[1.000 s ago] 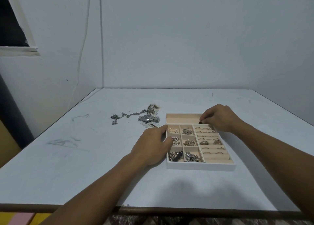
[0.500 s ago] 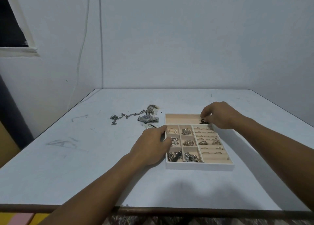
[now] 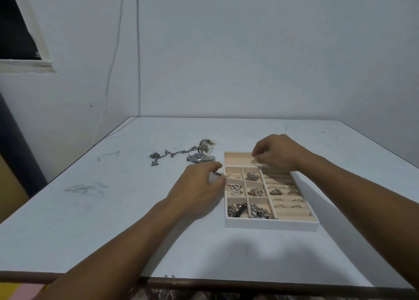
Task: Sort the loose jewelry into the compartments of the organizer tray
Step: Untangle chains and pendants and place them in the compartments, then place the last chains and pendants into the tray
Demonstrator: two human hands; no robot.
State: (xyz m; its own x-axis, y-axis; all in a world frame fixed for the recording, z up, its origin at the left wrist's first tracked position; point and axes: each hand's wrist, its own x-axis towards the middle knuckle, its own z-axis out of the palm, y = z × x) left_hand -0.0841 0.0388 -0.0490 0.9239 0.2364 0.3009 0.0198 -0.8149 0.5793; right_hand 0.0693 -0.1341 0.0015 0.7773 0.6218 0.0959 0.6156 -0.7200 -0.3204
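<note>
The white organizer tray point(image 3: 269, 224) with beige compartments lies right of centre on the table. Its left cells hold chains and earrings, and rings sit in the padded rows on the right. My right hand point(image 3: 280, 152) hovers over the long far compartment point(image 3: 237, 158) with thumb and forefinger pinched on a small piece of jewelry that is mostly hidden. Against the tray's left wall rests my left hand point(image 3: 199, 186), fingers relaxed on the table. A thin silver piece point(image 3: 215, 173) pokes out under its fingertips. Loose on the table are a silver chain point(image 3: 172, 153), a wristwatch point(image 3: 200, 158) and a gold cluster point(image 3: 206, 144).
The pale table point(image 3: 113, 209) meets walls at the far side and left corner. Its near edge point(image 3: 249, 285) runs dark across the bottom. A cable point(image 3: 138, 61) hangs down the wall corner. The loose pieces lie just left of the tray's far end.
My right hand has shifted left from the top of the ring rows to above the long far compartment. My left hand has stayed beside the tray.
</note>
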